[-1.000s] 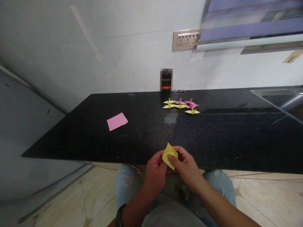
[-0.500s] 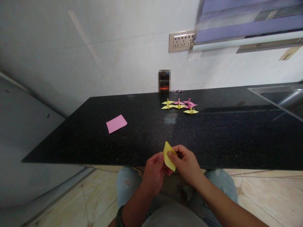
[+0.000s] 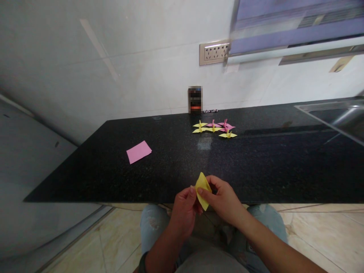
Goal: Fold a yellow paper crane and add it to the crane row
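A partly folded piece of yellow origami paper (image 3: pixel 203 183) is held up at the counter's front edge, pinched between both hands. My left hand (image 3: pixel 184 208) grips its left side, thumb on the near edge and the other fingers partly hidden behind. On the right side, my right hand (image 3: pixel 223 195) has its thumb pressed across the paper's face, with curled fingers behind. Farther back on the counter sits a cluster of folded paper cranes, several yellow (image 3: pixel 228 135) and several pink (image 3: pixel 225 123).
A small stack of pink paper (image 3: pixel 139 152) lies to the left on the black counter (image 3: pixel 167 159). A dark, pixelated upright object (image 3: pixel 195 100) leans at the wall beside a beaded strand (image 3: pixel 210 111). A metal sink (image 3: pixel 335 117) is at the far right, a wall socket (image 3: pixel 214 52) above.
My right thumb has shifted left across the yellow paper, and the paper has tilted slightly. The whole view has shifted a little; the cranes and pink paper stay where they lay.
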Demonstrator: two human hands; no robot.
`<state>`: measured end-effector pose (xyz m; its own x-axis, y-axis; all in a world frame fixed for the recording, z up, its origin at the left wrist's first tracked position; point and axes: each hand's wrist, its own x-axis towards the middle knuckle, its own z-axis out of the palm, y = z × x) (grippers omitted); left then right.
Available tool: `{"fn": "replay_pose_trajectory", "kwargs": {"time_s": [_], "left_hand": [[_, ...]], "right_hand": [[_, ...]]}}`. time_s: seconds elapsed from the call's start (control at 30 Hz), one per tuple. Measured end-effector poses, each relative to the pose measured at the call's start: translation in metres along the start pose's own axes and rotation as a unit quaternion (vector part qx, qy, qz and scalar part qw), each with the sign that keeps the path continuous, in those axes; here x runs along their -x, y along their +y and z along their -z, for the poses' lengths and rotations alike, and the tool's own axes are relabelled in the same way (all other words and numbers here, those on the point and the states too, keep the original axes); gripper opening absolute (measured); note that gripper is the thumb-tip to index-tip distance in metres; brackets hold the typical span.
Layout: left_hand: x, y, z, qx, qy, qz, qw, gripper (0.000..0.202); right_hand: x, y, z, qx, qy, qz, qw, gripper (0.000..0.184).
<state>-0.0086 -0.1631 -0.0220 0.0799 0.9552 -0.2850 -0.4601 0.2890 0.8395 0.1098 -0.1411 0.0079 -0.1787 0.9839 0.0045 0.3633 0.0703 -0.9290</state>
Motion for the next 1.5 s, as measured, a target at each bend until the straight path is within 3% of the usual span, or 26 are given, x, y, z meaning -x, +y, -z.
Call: {"fn": "replay_pose_trajectory", "kwargs": {"time_s": [0.47, 0.57, 0.63, 0.77, 0.9, 1.5], "left_hand": [[-0.003, -0.002, 0.000, -0.032, 0.031, -0.011, 0.999, 0.034], [-0.003, -0.003, 0.002, -0.052, 0.041, -0.019, 0.998, 0.035], [-0.003, -0.003, 0.001, -0.057, 0.045, -0.019, 0.997, 0.036], [-0.001, -0.001, -0.001, -0.049, 0.038, -0.016, 0.998, 0.039], [0.000, 0.001, -0.004, -0.062, 0.024, -0.018, 0.998, 0.036], [0.007, 0.021, -0.012, -0.214, 0.021, -0.045, 0.976, 0.031]], "right_hand": [[0.002, -0.003, 0.005, -0.003, -0.106, 0.056, 0.993, 0.025], [0.001, -0.002, 0.006, -0.031, -0.118, 0.041, 0.992, 0.017], [0.000, -0.001, 0.005, -0.053, -0.100, 0.012, 0.993, 0.008], [-0.003, 0.004, 0.001, -0.102, -0.032, -0.033, 0.994, 0.012], [-0.005, 0.006, 0.000, -0.124, -0.014, -0.055, 0.991, 0.013], [-0.001, 0.003, 0.001, -0.068, 0.001, -0.033, 0.997, 0.012]]}}
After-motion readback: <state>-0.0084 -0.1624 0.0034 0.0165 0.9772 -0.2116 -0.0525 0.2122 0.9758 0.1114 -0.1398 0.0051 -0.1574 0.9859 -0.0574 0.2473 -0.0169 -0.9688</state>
